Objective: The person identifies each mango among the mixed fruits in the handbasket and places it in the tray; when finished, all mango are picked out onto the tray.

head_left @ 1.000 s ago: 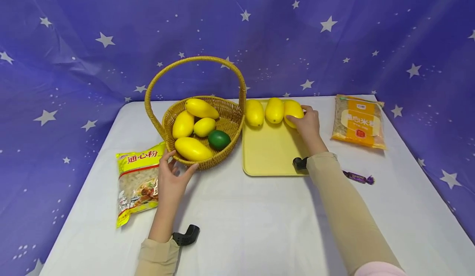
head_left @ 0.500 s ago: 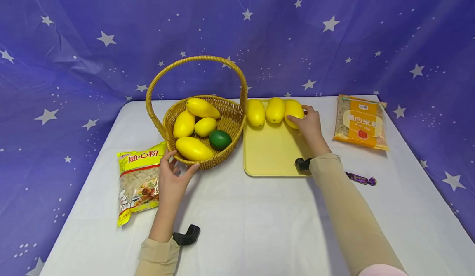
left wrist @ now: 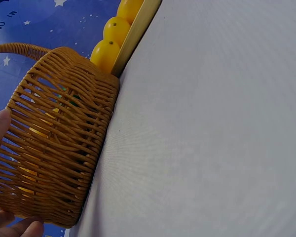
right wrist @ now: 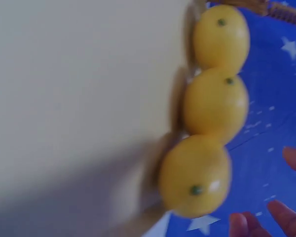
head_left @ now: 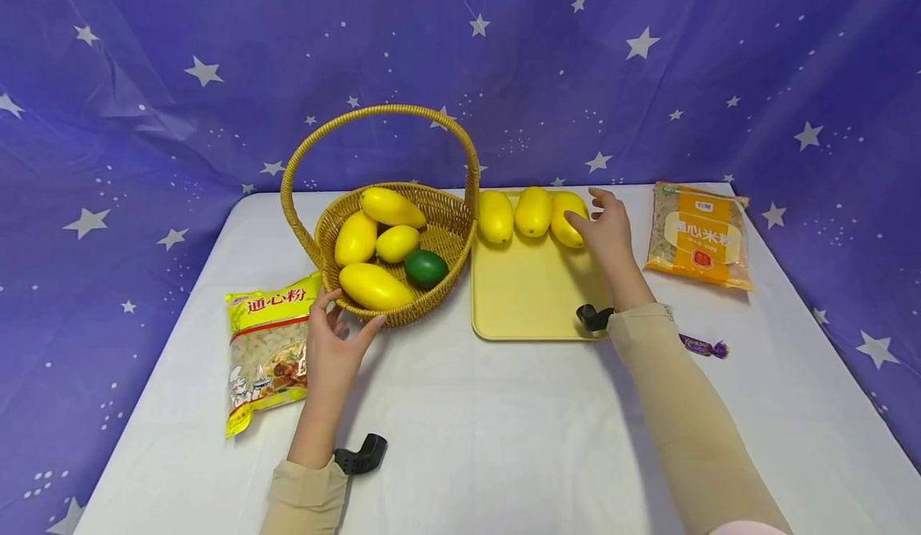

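At the near left side of the wicker basket (head_left: 449, 235), my left hand (head_left: 336, 351) holds its rim, thumb on the front and fingers on the left. The basket, also beside the thumb in the left wrist view, carries several yellow mango-like fruits (head_left: 376, 287), a smaller lemon-like one (head_left: 397, 244) and a dark green fruit (head_left: 426, 269). Three yellow mangoes line the back of the pale yellow tray (head_left: 532, 303). My right hand (head_left: 612, 231) hovers by the rightmost mango (head_left: 567, 219), thumb and fingers spread. In the right wrist view, its fingertips (right wrist: 281, 217) are apart from that mango.
A yellow pasta bag (head_left: 269, 351) lies left of the basket, partly behind my left hand. An orange bag (head_left: 698, 235) sits at the back right. A purple wrapped candy (head_left: 705, 347) lies by my right sleeve. A starry blue cloth (head_left: 532, 79) hangs behind the table.
My right hand has let go of the rightmost mango and lifted slightly up and to the right, its fingers opening. The left hand stays at the basket.
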Demonstrator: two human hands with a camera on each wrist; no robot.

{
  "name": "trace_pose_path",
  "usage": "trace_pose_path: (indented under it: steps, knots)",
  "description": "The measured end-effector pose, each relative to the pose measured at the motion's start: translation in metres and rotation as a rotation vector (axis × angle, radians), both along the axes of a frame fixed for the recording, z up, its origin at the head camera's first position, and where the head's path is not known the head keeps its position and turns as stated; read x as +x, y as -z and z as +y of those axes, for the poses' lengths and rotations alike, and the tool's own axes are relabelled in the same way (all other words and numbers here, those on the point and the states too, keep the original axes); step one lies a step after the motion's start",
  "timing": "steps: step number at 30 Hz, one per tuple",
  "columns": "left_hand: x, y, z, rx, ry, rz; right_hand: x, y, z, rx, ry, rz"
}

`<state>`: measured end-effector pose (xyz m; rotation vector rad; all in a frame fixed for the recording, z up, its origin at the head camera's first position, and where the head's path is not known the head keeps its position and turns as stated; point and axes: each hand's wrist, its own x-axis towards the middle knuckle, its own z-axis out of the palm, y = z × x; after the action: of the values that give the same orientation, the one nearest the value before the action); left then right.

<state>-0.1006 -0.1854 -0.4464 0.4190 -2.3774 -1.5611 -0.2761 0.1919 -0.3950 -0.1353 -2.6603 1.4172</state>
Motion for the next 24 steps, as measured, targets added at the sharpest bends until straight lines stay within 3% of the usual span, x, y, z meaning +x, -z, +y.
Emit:
trace_pose_path:
  steps: [9,16,24]
  knots:
    - [0.0,-0.001,0.0,-0.003,-0.005,0.006,0.027,-0.034,-0.021,-0.09,-0.06,0.125]
    - [0.001,-0.001,0.0,0.007,-0.003,0.004,0.051,-0.052,-0.044,-0.139,-0.194,0.156]
    - [0.0,0.0,0.0,0.037,-0.003,0.014,0.063,-0.049,-0.092,-0.108,-0.405,0.057]
